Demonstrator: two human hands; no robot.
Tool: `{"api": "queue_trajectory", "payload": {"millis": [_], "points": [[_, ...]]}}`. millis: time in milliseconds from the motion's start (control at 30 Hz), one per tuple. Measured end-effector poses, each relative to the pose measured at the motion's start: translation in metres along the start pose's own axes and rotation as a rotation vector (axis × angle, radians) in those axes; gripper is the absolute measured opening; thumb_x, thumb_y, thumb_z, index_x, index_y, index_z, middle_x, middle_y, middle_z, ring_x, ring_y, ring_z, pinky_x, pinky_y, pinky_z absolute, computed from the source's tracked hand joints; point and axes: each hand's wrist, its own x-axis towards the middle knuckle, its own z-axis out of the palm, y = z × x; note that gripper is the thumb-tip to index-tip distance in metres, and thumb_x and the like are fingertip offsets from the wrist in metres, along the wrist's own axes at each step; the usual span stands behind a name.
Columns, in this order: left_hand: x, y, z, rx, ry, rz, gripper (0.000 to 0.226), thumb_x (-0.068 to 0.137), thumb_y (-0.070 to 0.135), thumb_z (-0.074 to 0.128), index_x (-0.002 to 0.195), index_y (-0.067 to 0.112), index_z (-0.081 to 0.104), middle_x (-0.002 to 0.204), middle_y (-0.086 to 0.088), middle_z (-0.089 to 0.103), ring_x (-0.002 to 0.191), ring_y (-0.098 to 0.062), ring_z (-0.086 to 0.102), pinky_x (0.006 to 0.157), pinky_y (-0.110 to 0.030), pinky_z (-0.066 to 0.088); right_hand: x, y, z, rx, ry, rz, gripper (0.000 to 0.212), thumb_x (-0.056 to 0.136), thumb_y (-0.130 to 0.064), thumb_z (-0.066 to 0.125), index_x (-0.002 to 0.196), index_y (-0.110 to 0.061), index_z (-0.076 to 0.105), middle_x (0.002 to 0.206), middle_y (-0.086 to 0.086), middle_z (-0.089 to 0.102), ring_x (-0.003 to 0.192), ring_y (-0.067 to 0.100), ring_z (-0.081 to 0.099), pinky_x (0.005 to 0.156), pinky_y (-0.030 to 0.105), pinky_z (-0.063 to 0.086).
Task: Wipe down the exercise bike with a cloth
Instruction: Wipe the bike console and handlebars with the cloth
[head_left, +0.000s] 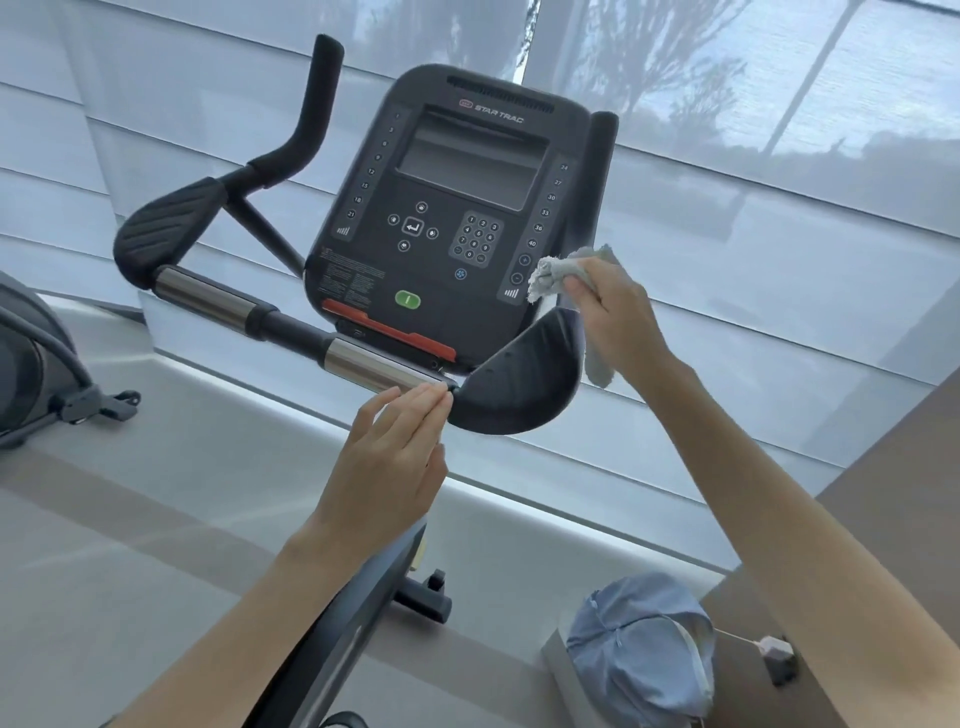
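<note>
Upright exercise bike (363, 597) filling the middle of the view, with its Star Trac console (467, 208) tilted back toward the camera. Below the console's lower edge, handlebar crossbar (291, 327) sloping down from left to right, chrome sleeves (374, 366) on it, ending at the right armrest pad (514, 384). Pad's long axis curving from under the console's lower right corner up beside that corner, upper tip just short of the cloth. Below the console, left hand (384, 457) with fingers straight and together, gripping nothing, tips touching the joint of chrome sleeve and pad. Just right of the console's lower right corner, right hand (618, 317) with thumb and fingers curled, pinching a bunched pale grey cloth (561, 275). Cloth against or just off the console's right edge, contact not clear, a tail hanging down behind the pad. Judged step: wiping around the console's right side. Pad directly beneath the cloth, so nearer the right hand; probably a short drop, then a sweep along the curve toward the left fingertips
</note>
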Motion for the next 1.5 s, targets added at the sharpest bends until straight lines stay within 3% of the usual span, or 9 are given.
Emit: {"api": "queue_trajectory", "payload": {"millis": [167,500,867,967,1033,1133,1267,1400,1500], "points": [[-0.001,-0.002,0.001,0.033,-0.004,0.02,0.04,0.091,0.022,0.044,0.118,0.002,0.065,0.123,-0.014,0.064,0.115,-0.026,0.061,0.1,-0.047,0.045,0.02,0.012,0.022,-0.308,-0.377,-0.139,0.024,0.097,-0.01,0.044,0.091,0.0,0.066,0.095,0.011,0.068,0.098,0.031,0.05,0.097,0.04,0.031],[0.0,-0.009,0.005,0.029,0.01,0.039,0.037,0.091,0.023,0.048,0.117,0.006,0.068,0.123,-0.009,0.065,0.118,-0.022,0.059,0.102,-0.045,0.043,0.003,-0.012,0.03,-0.274,-0.398,-0.333,0.022,0.096,-0.013,0.047,0.09,-0.002,0.065,0.087,0.008,0.066,0.09,0.027,0.06,0.083,0.041,0.044],[-0.007,-0.016,-0.001,-0.037,0.179,-0.037,0.026,0.091,0.013,0.046,0.092,0.002,0.07,0.099,-0.012,0.069,0.097,-0.026,0.062,0.102,-0.04,0.04,-0.051,-0.036,0.033,-0.013,-0.429,-0.53,0.022,0.094,-0.008,0.049,0.104,0.001,0.067,0.111,0.009,0.067,0.11,0.024,0.059,0.104,0.036,0.037],[-0.005,-0.013,0.0,-0.049,0.14,-0.048,0.025,0.089,0.015,0.048,0.099,0.002,0.067,0.104,-0.013,0.067,0.104,-0.025,0.057,0.104,-0.038,0.037,-0.055,-0.03,0.011,0.221,-0.418,-0.378,0.022,0.095,-0.009,0.046,0.103,-0.008,0.067,0.105,-0.004,0.069,0.111,0.013,0.058,0.101,0.034,0.041],[-0.003,-0.012,0.001,-0.04,0.088,-0.025,0.031,0.09,0.017,0.048,0.112,0.002,0.064,0.115,-0.012,0.065,0.113,-0.023,0.052,0.107,-0.038,0.035,-0.052,-0.015,-0.009,0.35,-0.23,-0.142,0.023,0.093,-0.011,0.046,0.101,-0.017,0.066,0.089,-0.022,0.068,0.095,0.001,0.062,0.082,0.03,0.046],[0.0,-0.008,0.006,-0.011,-0.003,0.031,0.04,0.091,0.023,0.049,0.125,0.004,0.059,0.127,-0.011,0.06,0.121,-0.022,0.051,0.109,-0.041,0.033,-0.039,0.016,-0.021,0.412,0.103,0.101,0.019,0.09,-0.02,0.045,0.089,-0.027,0.063,0.064,-0.01,0.057,0.062,0.005,0.049,0.062,0.025,0.039],[-0.001,-0.004,0.008,0.003,-0.082,0.021,0.044,0.093,0.025,0.045,0.13,0.004,0.055,0.133,-0.01,0.057,0.126,-0.021,0.048,0.11,-0.041,0.032,-0.034,0.038,0.011,0.409,0.12,0.239,0.017,0.096,-0.009,0.045,0.095,-0.008,0.062,0.085,0.016,0.061,0.078,0.012,0.052,0.075,0.027,0.041],[-0.001,-0.005,0.004,0.01,-0.117,0.028,0.046,0.094,0.028,0.041,0.131,0.004,0.054,0.135,-0.01,0.056,0.127,-0.02,0.047,0.111,-0.039,0.03,-0.047,0.035,0.048,0.574,0.205,0.304,0.026,0.099,-0.013,0.043,0.119,-0.011,0.06,0.121,0.005,0.062,0.116,0.014,0.053,0.102,0.03,0.038],[0.0,-0.002,0.001,-0.007,-0.128,0.02,0.046,0.093,0.025,0.043,0.132,0.003,0.054,0.135,-0.01,0.055,0.128,-0.02,0.046,0.109,-0.042,0.033,-0.057,0.028,0.056,0.647,0.297,0.328,0.027,0.099,-0.015,0.042,0.118,-0.011,0.06,0.121,0.004,0.062,0.117,0.015,0.053,0.105,0.037,0.038]]}}
